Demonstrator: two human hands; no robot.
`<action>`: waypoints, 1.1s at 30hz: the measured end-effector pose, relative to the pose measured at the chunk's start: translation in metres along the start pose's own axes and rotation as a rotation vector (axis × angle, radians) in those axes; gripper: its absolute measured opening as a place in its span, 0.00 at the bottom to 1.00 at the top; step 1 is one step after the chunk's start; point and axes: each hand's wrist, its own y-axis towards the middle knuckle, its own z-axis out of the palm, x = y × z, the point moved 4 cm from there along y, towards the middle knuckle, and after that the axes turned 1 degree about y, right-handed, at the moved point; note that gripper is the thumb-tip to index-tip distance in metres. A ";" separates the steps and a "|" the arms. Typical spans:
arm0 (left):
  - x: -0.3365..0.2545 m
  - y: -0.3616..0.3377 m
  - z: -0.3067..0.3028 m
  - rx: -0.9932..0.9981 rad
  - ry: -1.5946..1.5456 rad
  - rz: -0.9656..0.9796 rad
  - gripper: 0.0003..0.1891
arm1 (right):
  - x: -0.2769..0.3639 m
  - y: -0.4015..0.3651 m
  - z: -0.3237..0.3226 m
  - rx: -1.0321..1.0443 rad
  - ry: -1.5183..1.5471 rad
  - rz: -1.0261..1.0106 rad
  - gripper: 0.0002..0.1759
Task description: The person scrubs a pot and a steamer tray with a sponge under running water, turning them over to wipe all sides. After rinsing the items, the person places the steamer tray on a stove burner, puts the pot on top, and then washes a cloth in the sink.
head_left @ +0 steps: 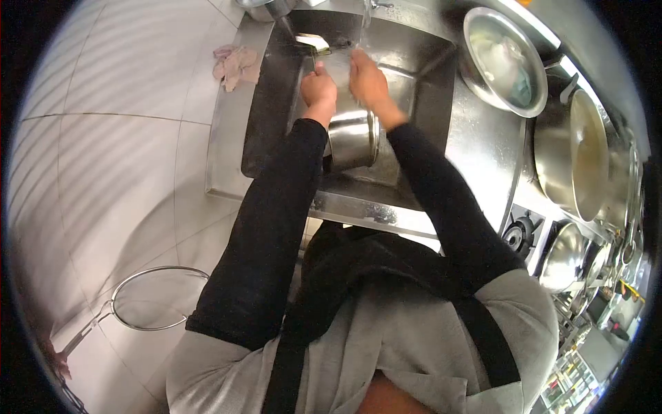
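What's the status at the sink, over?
Left hand fisted, right hand under running water. Round shiny steel pot in the stainless sink between both forearms. Pink crumpled cloth apart, on the counter.

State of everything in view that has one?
Tap: running.
Steel pot: in the sink, tipped over.
Left hand: clenched, above the pot.
Right hand: under the tap.
Large pot: lid on.
Steel bowl: something pale inside.

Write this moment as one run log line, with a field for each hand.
place: stainless steel sink | left hand: fisted, near shiny round steel pot | right hand: under running tap water | pot: inside sink
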 end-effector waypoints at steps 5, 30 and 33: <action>-0.017 -0.003 -0.010 -0.054 0.077 0.079 0.31 | 0.012 -0.171 -0.044 0.069 0.083 -0.068 0.31; -0.054 0.140 0.106 1.068 -0.178 0.375 0.23 | -0.042 -0.090 -0.071 0.078 0.316 0.669 0.37; -0.124 0.023 0.064 0.908 0.145 0.177 0.15 | -0.036 -0.115 -0.079 0.020 0.463 0.710 0.35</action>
